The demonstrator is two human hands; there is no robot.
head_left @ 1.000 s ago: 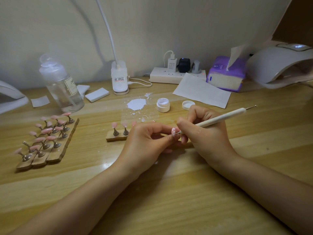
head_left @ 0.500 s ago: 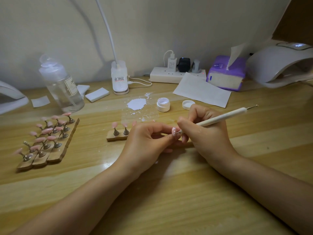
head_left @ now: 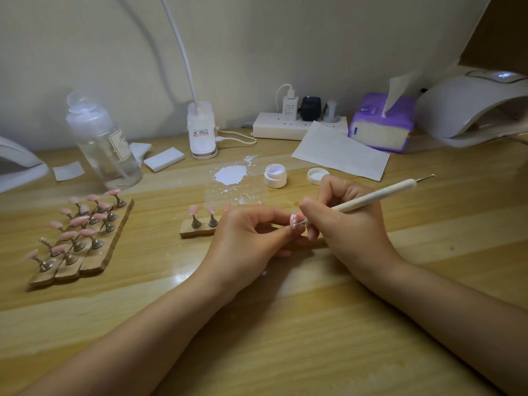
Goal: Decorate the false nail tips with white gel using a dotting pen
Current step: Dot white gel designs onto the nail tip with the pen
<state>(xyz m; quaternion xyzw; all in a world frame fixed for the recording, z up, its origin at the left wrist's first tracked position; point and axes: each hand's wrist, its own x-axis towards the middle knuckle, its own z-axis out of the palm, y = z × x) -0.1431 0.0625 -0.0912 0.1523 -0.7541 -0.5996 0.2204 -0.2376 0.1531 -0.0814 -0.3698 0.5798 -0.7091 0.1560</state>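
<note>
I see the wooden surface (head_left: 314,324) with both forearms resting on it, meeting near the middle. My left hand (head_left: 243,238) is curled, its fingertips pinching a pink false nail tip (head_left: 294,221) that already carries a few white dots. My right hand (head_left: 351,224) is clenched around a white dotting pen (head_left: 371,200), whose lower metal point touches that nail tip. Behind the left hand sits a small wooden stand (head_left: 197,228) with more pink tips. Further back, the open white gel jar (head_left: 275,175) stands beside its lid (head_left: 317,176), next to a white gel smear (head_left: 231,174).
</note>
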